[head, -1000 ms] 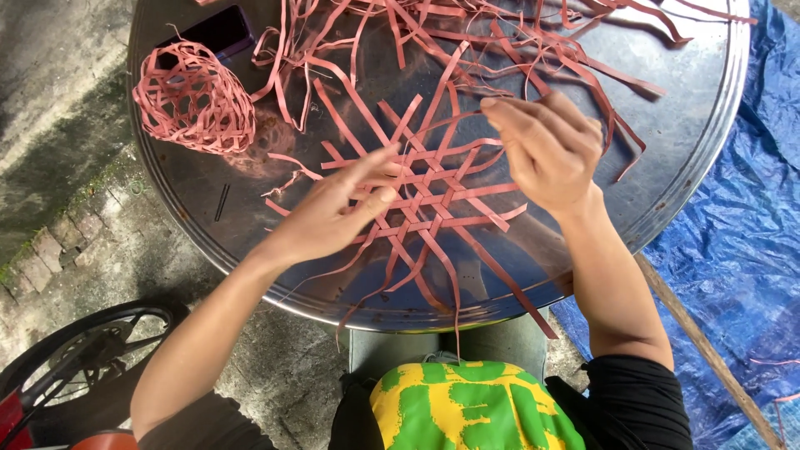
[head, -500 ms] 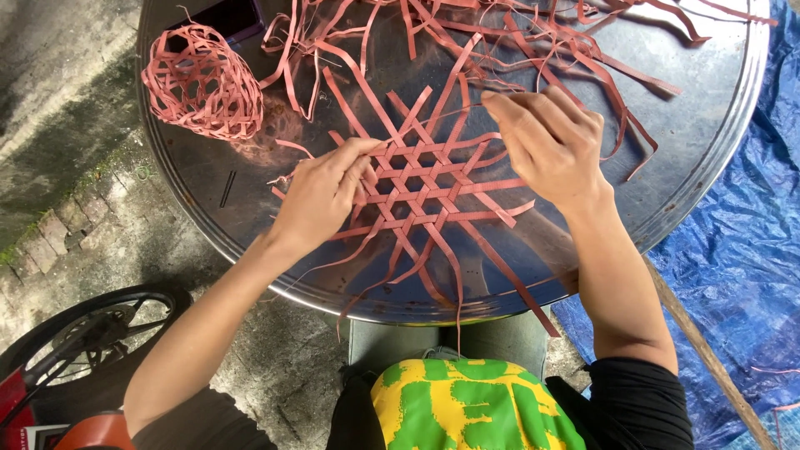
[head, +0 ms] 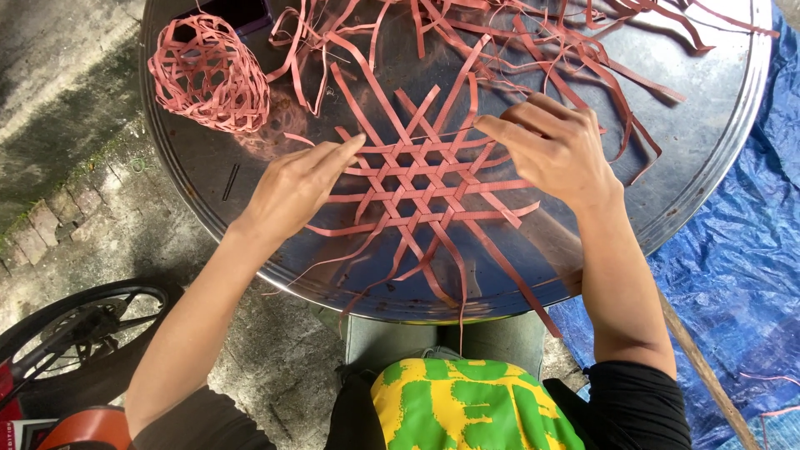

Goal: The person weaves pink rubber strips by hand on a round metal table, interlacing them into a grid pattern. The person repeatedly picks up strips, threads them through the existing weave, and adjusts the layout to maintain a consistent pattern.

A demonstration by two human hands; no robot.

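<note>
Big round shiny metal tabletop (head: 717, 150) fills most of the view, blue plastic tarp (head: 733, 275) on the ground to my right. Flat star-shaped weave of pinkish-red strips (head: 421, 179) lies at the table's middle, loose ends fanning out over the near rim. Heap of loose pinkish-red strips (head: 533, 42) at the far side. Small finished openwork ball of the same strips (head: 208, 71) far left. My left hand (head: 292, 187) lies flat and open, fingertips pressing the weave's left edge. My right hand (head: 554, 150) is half-curled, fingertips pinching a strip at the weave's upper right.
</note>
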